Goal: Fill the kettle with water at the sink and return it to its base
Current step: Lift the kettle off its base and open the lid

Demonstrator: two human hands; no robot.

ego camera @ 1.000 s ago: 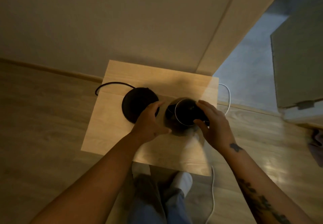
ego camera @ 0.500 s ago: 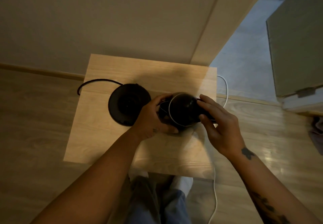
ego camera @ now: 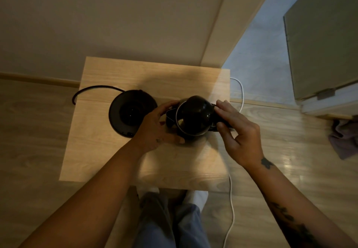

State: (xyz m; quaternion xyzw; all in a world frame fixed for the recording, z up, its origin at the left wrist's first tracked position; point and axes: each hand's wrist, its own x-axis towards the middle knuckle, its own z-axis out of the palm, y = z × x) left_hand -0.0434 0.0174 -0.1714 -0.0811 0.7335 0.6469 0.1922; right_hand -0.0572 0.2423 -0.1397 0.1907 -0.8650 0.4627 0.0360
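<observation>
A dark kettle (ego camera: 195, 116) stands on a small wooden table (ego camera: 120, 158), seen from above, with its rounded black lid partly down over the silver rim. My left hand (ego camera: 155, 129) wraps the kettle's left side near the spout. My right hand (ego camera: 238, 133) holds the handle on the right, fingertips at the lid hinge. The round black base (ego camera: 129, 112) lies on the table just left of the kettle, nothing on it, with a black cord (ego camera: 91, 89) looping off the left edge.
A white cable (ego camera: 231, 209) runs down the table's right side onto the wooden floor. A wall stands behind the table. A doorway with a grey tiled floor (ego camera: 257, 54) opens at the upper right beside a door (ego camera: 321, 34). A cloth (ego camera: 344, 137) lies far right.
The kettle's lid has swung from open, showing the inside, to partly down over the rim. Both hands stayed on the kettle. The view shifted slightly.
</observation>
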